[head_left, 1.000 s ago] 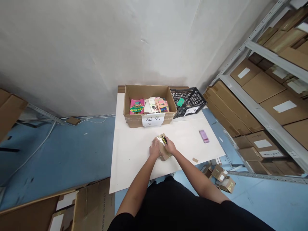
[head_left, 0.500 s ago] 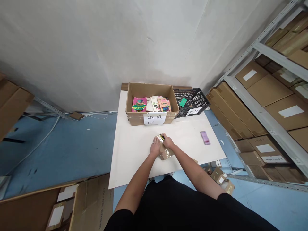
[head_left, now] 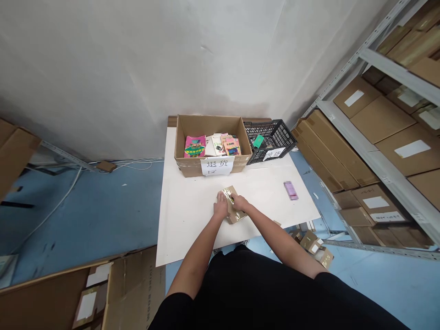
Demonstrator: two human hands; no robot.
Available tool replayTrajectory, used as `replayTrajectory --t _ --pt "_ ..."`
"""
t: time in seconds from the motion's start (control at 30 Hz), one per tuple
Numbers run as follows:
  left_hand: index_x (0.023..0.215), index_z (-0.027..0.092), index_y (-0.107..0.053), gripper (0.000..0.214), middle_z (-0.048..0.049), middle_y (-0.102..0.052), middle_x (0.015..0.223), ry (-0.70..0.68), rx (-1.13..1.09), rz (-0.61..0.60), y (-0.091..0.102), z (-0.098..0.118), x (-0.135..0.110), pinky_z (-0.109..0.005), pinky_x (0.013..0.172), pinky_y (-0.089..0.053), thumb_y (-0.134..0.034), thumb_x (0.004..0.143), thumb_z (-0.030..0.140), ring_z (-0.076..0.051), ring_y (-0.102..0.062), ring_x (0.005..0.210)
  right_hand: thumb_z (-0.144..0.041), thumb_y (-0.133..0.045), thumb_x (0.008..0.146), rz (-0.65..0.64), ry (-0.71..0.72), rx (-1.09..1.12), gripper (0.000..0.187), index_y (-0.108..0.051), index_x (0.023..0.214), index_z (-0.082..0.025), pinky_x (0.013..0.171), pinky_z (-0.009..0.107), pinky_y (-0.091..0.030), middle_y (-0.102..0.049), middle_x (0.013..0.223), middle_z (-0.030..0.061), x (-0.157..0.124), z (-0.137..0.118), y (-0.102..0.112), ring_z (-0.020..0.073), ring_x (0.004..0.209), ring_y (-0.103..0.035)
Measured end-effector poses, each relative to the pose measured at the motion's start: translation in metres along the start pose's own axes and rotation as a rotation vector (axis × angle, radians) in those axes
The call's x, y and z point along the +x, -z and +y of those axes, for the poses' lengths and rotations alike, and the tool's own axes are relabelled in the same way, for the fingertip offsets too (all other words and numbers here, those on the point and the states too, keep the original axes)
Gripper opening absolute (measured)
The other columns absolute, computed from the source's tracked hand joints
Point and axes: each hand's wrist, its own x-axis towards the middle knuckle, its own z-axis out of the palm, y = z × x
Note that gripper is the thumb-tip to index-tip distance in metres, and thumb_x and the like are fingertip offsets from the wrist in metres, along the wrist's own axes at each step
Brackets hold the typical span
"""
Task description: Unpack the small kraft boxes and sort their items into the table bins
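Observation:
A small brown cardboard box [head_left: 236, 215] with shiny clear tape lies at a slant on the white table [head_left: 185, 220]. My left hand [head_left: 221, 206] holds its left side, the fingers reaching along the edge. Over the upper middle of the box, my right hand [head_left: 239, 203] is closed around a small black-and-yellow box cutter [head_left: 232, 199]. The right fingers cover most of this tool, and its blade cannot be made out.
Behind stands an open carton [head_left: 213, 166] of books with a paper sign. Beside it is a black plastic crate [head_left: 271, 142] holding a green item. A blurred purple object [head_left: 290, 190] lies at the right. Shelves [head_left: 374, 160] of boxes flank the table.
My right hand has moved down the box towards me, so the taped far end now shows. My left hand stays at the left side. The view has shifted slightly.

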Motion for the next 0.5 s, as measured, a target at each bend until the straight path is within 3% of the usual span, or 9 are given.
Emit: replayTrajectory --t 0.2,0.4,0.5 --pt "0.171 0.020 0.000 0.135 -0.0157 0.014 0.176 0.003 0.003 0.011 0.000 0.001 0.001 -0.052 0.118 -0.043 -0.087 0.073 0.050 -0.035 0.017 0.162 -0.011 -0.074 0.067 -0.125 -0.015 -0.053 0.058 -0.070 0.123 -0.027 0.064 0.031 -0.045 -0.077 0.097 0.0098 -0.053 0.035 -0.014 0.0295 0.082 -0.072" --pt "0.171 0.020 -0.004 0.133 -0.0154 0.009 0.178 0.000 0.010 0.023 0.002 0.001 0.000 -0.047 0.116 -0.045 -0.086 0.072 0.054 -0.034 0.013 0.164 -0.007 -0.070 0.068 -0.102 -0.070 -0.040 0.069 -0.067 0.132 -0.032 0.074 0.033 -0.046 -0.076 0.100 0.0088 -0.119 0.093 -0.034 0.0317 0.093 -0.072" --pt "0.171 0.021 -0.002 0.131 -0.0132 0.006 0.179 -0.013 -0.013 0.045 0.003 -0.002 -0.004 -0.045 0.114 -0.047 -0.083 0.074 0.057 -0.033 0.012 0.164 -0.013 -0.068 0.077 0.011 -0.141 0.104 0.067 -0.060 0.140 -0.032 0.073 0.032 -0.047 -0.076 0.096 0.0059 -0.133 0.114 -0.039 0.0280 0.086 -0.072"
